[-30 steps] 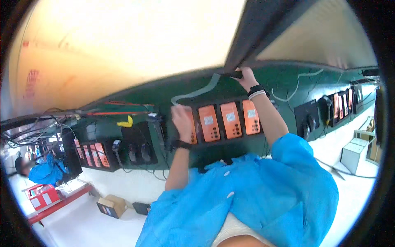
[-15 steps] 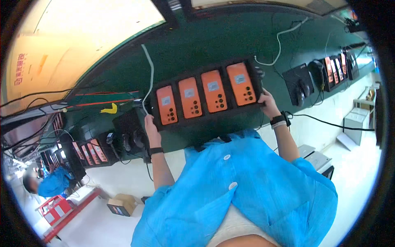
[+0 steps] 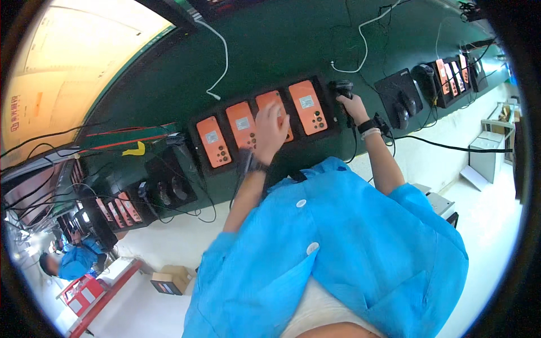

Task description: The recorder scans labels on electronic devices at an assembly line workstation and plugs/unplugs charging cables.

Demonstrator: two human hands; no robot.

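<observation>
Several orange phones (image 3: 308,107), backs up with white labels, lie in a row in a black tray (image 3: 331,112) on the green tabletop. My left hand (image 3: 273,129) hovers over or rests on the third phone from the left (image 3: 267,97), partly covering it and its neighbour. Its fingers look apart and hold nothing, though motion smears them slightly. At the tray's right end, my right hand (image 3: 354,108) is closed around a black handheld barcode scanner (image 3: 341,87), whose head points left and away from me.
A loose white cable (image 3: 226,56) lies beyond the tray, and another (image 3: 363,48) farther right. Right of my hand is a black mat (image 3: 397,90) with mice. Similar phone trays stand at both sides. Black cables hang at the front edge. A co-worker (image 3: 76,259) sits far left.
My left hand has left the tray's left end and moved right over the phones. My right hand has let go of the tray and taken hold of the scanner. The tray sits slightly farther left.
</observation>
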